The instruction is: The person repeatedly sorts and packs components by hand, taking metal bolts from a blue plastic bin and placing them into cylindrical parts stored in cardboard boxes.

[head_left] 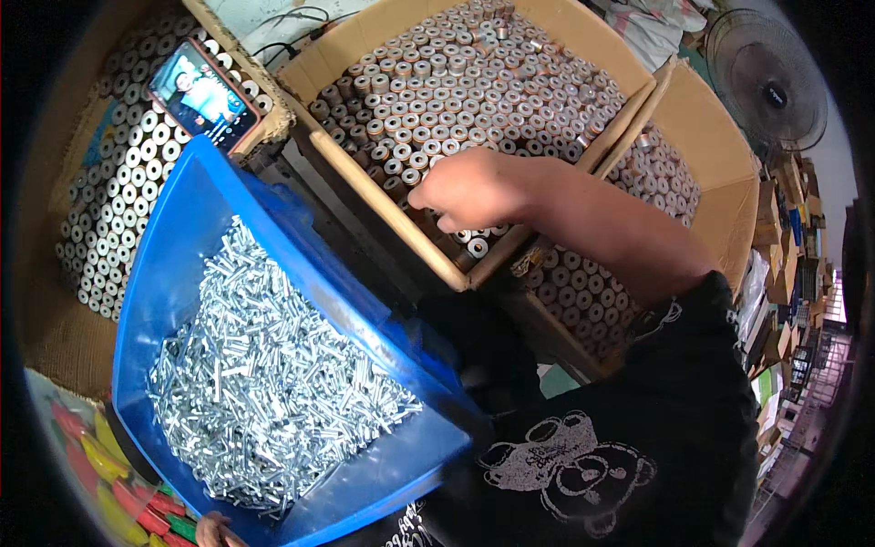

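My right hand (469, 190) reaches over the near edge of a cardboard box (387, 208) packed with rows of short metal cylinders (437, 118) that have round centre holes. Its fingers are curled downward and closed, close to the cylinders in the near corner; what they hold, if anything, is hidden beneath the hand. At the lower edge of the picture my left hand (217, 531) shows only in part, fingers bent, beside a blue plastic bin (365, 310). Inside that bin lies a heap of small shiny metal pins (273, 383).
A phone (202, 96) with its screen lit leans at the left box's edge. More cylinders fill the left carton (64, 351) and the right carton (715, 137). A fan (766, 82) stands at the far right. Red, yellow and green pieces (109, 465) lie at lower left.
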`<state>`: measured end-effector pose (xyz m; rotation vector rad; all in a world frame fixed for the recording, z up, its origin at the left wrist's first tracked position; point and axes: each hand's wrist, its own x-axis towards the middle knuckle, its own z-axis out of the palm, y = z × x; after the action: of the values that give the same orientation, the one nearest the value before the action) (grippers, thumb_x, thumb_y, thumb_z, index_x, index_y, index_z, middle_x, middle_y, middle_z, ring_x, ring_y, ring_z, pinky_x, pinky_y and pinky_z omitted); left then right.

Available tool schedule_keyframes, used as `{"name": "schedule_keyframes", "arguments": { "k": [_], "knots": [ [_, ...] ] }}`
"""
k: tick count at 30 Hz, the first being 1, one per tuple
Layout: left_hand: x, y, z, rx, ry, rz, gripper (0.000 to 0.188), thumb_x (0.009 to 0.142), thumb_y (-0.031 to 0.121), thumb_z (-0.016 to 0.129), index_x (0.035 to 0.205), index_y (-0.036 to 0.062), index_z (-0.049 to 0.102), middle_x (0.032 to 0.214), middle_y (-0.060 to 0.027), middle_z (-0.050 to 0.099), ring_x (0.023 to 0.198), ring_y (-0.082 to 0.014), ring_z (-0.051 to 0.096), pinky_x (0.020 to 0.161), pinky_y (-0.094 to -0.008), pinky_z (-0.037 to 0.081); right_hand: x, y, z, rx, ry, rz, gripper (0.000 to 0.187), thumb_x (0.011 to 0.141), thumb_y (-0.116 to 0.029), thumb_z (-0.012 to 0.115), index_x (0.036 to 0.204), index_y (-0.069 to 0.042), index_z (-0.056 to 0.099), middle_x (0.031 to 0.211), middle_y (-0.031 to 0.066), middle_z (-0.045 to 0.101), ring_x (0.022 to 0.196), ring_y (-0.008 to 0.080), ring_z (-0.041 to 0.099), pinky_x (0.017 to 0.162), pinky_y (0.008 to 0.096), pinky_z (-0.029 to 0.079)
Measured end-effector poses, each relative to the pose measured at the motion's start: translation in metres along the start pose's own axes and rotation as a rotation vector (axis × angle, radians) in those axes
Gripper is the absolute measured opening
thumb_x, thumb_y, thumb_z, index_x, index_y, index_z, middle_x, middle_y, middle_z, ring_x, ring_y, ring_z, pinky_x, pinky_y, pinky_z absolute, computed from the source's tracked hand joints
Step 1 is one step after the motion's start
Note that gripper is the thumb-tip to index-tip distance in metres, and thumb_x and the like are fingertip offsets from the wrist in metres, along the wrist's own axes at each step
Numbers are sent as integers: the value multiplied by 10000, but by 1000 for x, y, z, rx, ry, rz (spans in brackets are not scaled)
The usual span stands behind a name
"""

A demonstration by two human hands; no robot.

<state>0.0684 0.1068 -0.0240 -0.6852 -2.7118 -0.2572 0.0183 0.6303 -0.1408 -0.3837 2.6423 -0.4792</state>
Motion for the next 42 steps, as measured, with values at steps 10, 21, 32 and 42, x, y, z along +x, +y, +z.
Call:
{"name": "schedule_keyframes", "arguments": {
  "k": [10, 21, 32, 42],
  "knots": [
    [-11, -34, -2, -242, -74, -122, 169, 830, -115, 480, 951, -86, 595, 937, -150, 613, 830, -259, 581, 788, -349, 471, 6, 9, 3, 4, 68, -121, 311, 751, -144, 658, 1019, -4, 586, 942, 187, 633, 953, 383, 600, 800, 469, 485],
    [1, -2, -4, -319, 111, -41, 195, 670, -92, 588, 827, 11, 641, 816, -142, 640, 758, -300, 633, 696, -366, 504, 1, -10, 28, 183, 253, 47, 294, 765, -138, 688, 1008, 22, 647, 915, 216, 666, 844, 329, 658, 749, 400, 503],
    [-1, -15, -9, -449, 162, 92, 174, 667, -51, 609, 820, 26, 638, 792, -123, 633, 721, -291, 621, 675, -374, 490, 39, -125, -128, 887, 354, 72, 249, 897, -263, 622, 917, -16, 598, 693, -1, 528, 491, 60, 426, 406, 212, 298],
    [-4, -29, -3, -570, 112, 69, 197, 657, -47, 625, 824, 57, 633, 781, -97, 631, 668, -285, 606, 616, -370, 466, 300, -266, -130, -433, 129, 332, 328, 808, -266, 617, 1058, -65, 688, 1079, 108, 680, 987, 257, 656, 834, 373, 517]
  ]
}}
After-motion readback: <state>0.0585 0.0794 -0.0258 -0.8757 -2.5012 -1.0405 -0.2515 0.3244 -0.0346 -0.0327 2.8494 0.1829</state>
